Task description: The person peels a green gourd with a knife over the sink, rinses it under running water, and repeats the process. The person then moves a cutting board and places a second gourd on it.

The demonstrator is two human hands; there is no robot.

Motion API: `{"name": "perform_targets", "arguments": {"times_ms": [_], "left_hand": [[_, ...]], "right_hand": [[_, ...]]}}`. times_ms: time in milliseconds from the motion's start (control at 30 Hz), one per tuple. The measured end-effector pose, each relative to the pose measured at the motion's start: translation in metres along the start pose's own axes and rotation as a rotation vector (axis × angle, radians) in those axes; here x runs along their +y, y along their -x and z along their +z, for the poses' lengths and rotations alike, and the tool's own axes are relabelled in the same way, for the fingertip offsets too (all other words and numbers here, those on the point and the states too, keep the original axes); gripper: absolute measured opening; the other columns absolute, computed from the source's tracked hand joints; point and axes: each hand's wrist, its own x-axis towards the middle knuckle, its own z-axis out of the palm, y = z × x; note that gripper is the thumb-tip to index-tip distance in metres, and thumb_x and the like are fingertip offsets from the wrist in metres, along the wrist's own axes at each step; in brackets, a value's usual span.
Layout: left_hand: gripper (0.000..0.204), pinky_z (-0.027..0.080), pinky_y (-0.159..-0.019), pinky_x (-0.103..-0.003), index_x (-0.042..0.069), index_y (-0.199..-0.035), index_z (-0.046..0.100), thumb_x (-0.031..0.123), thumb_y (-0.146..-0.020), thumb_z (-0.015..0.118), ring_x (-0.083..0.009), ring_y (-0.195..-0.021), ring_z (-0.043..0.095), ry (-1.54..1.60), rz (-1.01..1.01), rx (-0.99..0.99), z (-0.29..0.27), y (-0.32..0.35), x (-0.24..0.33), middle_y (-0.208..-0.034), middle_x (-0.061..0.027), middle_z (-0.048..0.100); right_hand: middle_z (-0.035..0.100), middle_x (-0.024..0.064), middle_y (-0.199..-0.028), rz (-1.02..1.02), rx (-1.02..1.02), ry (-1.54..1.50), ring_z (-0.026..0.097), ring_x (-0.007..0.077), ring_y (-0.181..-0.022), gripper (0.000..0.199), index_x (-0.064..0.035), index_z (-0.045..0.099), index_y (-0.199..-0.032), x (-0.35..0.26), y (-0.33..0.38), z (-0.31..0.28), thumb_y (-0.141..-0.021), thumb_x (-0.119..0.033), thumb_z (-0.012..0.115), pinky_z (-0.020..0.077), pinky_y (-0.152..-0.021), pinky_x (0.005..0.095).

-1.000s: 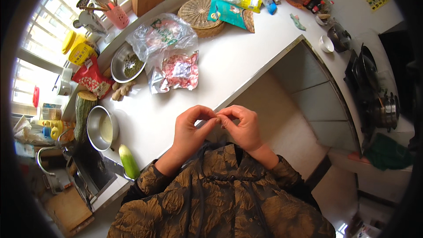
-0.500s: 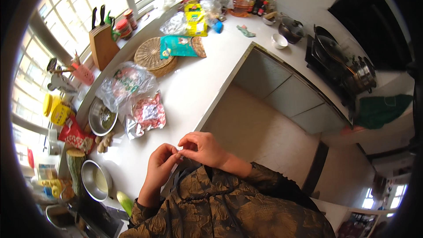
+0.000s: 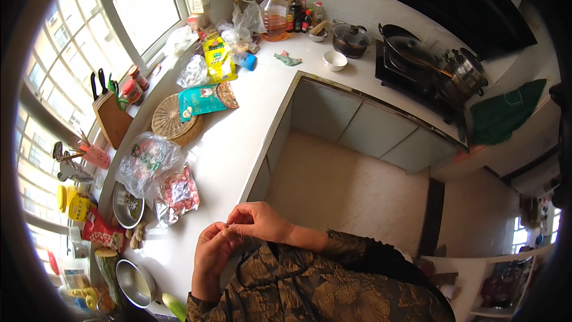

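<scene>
Grip: I saw left hand [image 3: 213,249] and right hand [image 3: 257,220] pinching a tiny brownish item [image 3: 226,227] between fingertips.
Place: over the white surface [image 3: 238,137] edge.
Packages: red foil pouch [image 3: 179,194] near; teal packet [image 3: 199,100], yellow packet [image 3: 217,56] farther.

A white L-shaped bench [image 3: 238,143] runs along the window and the far wall. On it lie clear plastic bags [image 3: 146,161], a round woven trivet [image 3: 170,122], a teal packet [image 3: 202,100], a steel bowl [image 3: 127,209] — and, farther off, a small white bowl [image 3: 335,60] beside a lidded dark pot [image 3: 350,39].
</scene>
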Motion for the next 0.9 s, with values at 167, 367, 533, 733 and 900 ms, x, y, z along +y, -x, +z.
{"name": "perform_targets", "arguments": {"times_ms": [167,367,533,733,900], "left_hand": [[0.007,0.057,-0.085,-0.031,0.003,-0.101,0.067,0.009,-0.101,0.071,-0.0153,-0.093,0.069,-0.256,0.111,0.178,0.04,-0.026,-0.03,-0.097,-0.005,0.072],[0.006,0.056,-0.084,-0.027,0.004,-0.104,0.066,0.007,-0.101,0.07,-0.0119,-0.087,0.067,-0.507,0.111,0.137,0.076,-0.067,-0.045,-0.094,-0.0033,0.071],[0.008,0.056,-0.086,-0.033,0.004,-0.105,0.066,0.01,-0.103,0.069,-0.0162,-0.088,0.067,-0.177,-0.109,-0.04,0.092,-0.12,-0.042,-0.096,-0.0057,0.071],[0.008,0.057,-0.089,-0.039,0.005,-0.104,0.068,0.012,-0.104,0.068,-0.0178,-0.088,0.067,-0.054,-0.218,-0.146,0.103,-0.225,-0.04,-0.098,-0.007,0.071],[0.006,0.058,-0.087,-0.03,0.002,-0.099,0.068,0.006,-0.1,0.072,-0.015,-0.087,0.068,-0.306,-0.073,-0.058,0.124,-0.336,-0.035,-0.095,-0.0063,0.073]], "right_hand": [[0.075,0.0084,-0.091,-0.084,0.164,0.129,0.071,0.0109,-0.086,0.015,0.0027,0.068,-0.106,-0.004,0.025,-0.034,-0.097,-0.008,0.075,0.0585,-0.075,0.0286],[0.074,0.008,-0.09,-0.083,0.261,0.197,0.07,0.0115,-0.084,0.014,0.0024,0.068,-0.107,-0.011,0.043,-0.081,-0.098,-0.007,0.074,0.0586,-0.076,0.0291],[0.074,0.0077,-0.1,-0.009,0.2,-0.097,0.07,0.0129,-0.088,0.018,0.0018,0.067,-0.113,-0.016,0.039,-0.129,-0.101,-0.009,0.073,0.0589,-0.081,0.0287],[0.074,0.0068,-0.098,-0.051,0.33,-0.241,0.07,0.0118,-0.087,0.019,0.0022,0.066,-0.113,-0.023,0.006,-0.198,-0.103,-0.012,0.073,0.0589,-0.079,0.0284],[0.073,0.0069,-0.095,-0.135,0.644,0.407,0.072,0.013,-0.084,0.016,0.0014,0.066,-0.114,-0.048,-0.046,-0.271,-0.101,-0.006,0.072,0.0598,-0.077,0.0275]]}}
